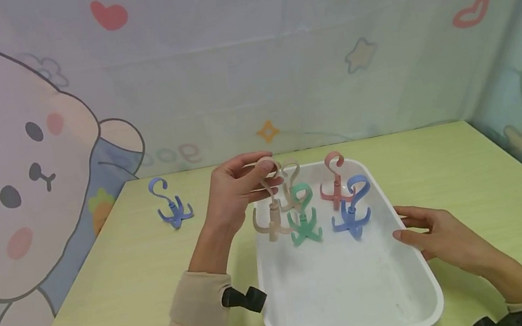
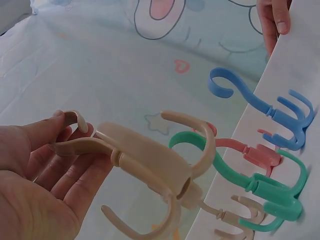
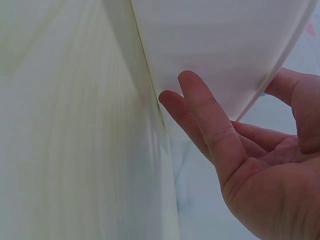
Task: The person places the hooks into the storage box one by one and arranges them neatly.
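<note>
My left hand pinches the curled top of a beige four-prong rotating hook, held upright over the left side of a white tray. Its prongs point away from the palm in the left wrist view. In the tray's far half are a second beige hook, a green hook, a red hook and a blue hook. My right hand holds the tray's right side, thumb over the rim and fingers along the outer wall.
Another blue hook stands on the yellow-green table, left of the tray. A patterned cloth backdrop rises behind the table's far edge, with more cloth on the right.
</note>
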`<action>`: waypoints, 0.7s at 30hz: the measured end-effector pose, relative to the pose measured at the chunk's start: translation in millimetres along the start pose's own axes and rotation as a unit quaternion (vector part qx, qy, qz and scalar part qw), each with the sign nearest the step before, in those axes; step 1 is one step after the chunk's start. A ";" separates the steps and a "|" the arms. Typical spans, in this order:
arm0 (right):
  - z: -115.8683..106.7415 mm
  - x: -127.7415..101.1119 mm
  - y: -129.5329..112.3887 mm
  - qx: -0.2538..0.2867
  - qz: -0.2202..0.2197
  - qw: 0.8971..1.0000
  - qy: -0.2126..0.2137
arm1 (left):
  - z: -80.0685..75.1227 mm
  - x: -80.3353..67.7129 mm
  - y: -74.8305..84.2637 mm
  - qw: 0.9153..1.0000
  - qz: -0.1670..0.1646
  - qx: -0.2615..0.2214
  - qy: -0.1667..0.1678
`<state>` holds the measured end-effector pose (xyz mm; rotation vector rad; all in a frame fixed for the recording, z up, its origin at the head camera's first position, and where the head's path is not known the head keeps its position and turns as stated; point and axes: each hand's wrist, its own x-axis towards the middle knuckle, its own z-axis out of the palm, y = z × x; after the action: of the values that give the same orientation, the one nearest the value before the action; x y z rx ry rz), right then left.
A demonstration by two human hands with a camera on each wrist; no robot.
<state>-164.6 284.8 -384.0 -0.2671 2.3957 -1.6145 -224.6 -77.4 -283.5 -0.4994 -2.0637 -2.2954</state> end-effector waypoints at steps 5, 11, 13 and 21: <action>0.3 0.1 -0.2 0.000 0.002 1.000 0.001 | 9.9 -0.5 1.1 1.000 -0.002 0.003 -0.007; 0.7 0.2 -0.2 -0.009 0.008 1.000 0.004 | 24.1 -0.2 6.5 1.000 0.001 0.010 -0.021; 0.7 0.3 0.1 -0.008 0.007 1.000 0.004 | 28.3 -0.1 7.8 1.000 0.002 0.012 -0.026; 0.7 1.0 0.3 0.000 0.004 1.000 0.000 | 39.2 0.1 7.3 1.000 -0.002 0.010 -0.028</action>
<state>-165.4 284.1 -384.6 -0.2569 2.3936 -1.6110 -214.2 -40.2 -273.4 -0.5651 -2.1127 -2.2852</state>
